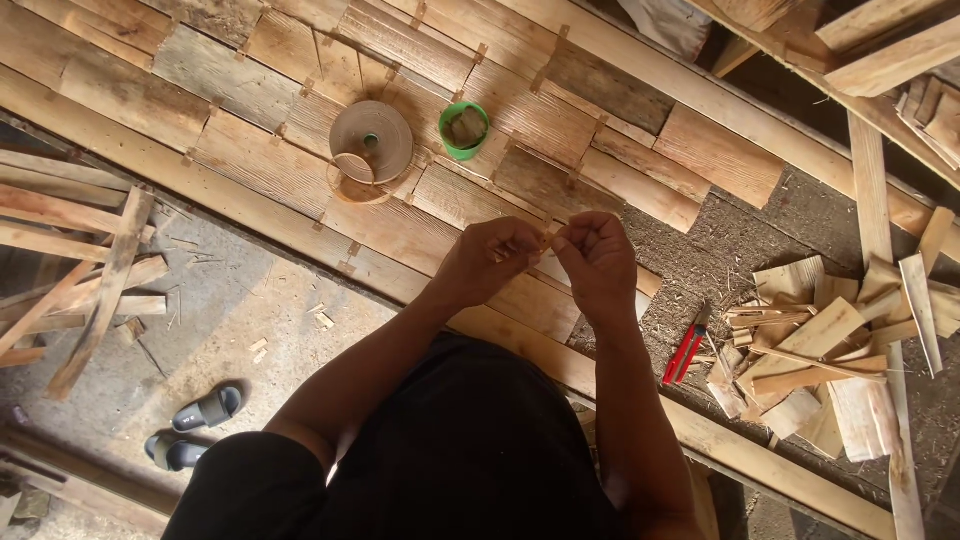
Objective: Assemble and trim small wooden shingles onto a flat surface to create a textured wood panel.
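Observation:
My left hand (488,262) and my right hand (598,262) meet above the sheet of joined wood veneer pieces (270,165). Between their fingertips they pinch a short strip of brown tape (547,238). A roll of brown paper tape (371,141) lies on the veneer beyond my hands. Right of it stands a small green cup (464,129).
Red-handled pliers (684,352) lie on the rough board right of my right arm. A heap of wood offcuts (830,350) sits at the right. Loose wooden slats (80,270) lie at the left, and a pair of sandals (195,425) is on the floor below.

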